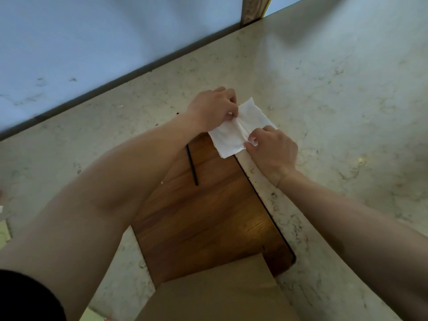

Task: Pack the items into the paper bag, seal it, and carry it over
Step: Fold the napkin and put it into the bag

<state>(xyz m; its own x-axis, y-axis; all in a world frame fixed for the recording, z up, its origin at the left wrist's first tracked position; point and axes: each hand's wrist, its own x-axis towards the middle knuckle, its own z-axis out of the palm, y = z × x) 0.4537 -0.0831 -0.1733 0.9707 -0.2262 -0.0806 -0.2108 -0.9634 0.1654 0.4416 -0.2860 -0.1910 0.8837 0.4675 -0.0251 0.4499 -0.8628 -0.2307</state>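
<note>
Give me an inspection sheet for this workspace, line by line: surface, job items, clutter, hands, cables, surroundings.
Surface: wooden tabletop, seen from above, over a pale marbled floor.
Job's things: white napkin at the table's far end; black straw lying flat on the wood; brown paper bag at the near edge.
Clutter: paper scraps at the frame's left edge, unclear.
Grippers: left hand and right hand both pinch the napkin.
Cables: nothing seen.
Surroundings: white wall, dark baseboard, wooden post.

Paper bag (215, 295) cut off by bottom edge; left forearm hides wooden board's (208, 205) left side.
</note>
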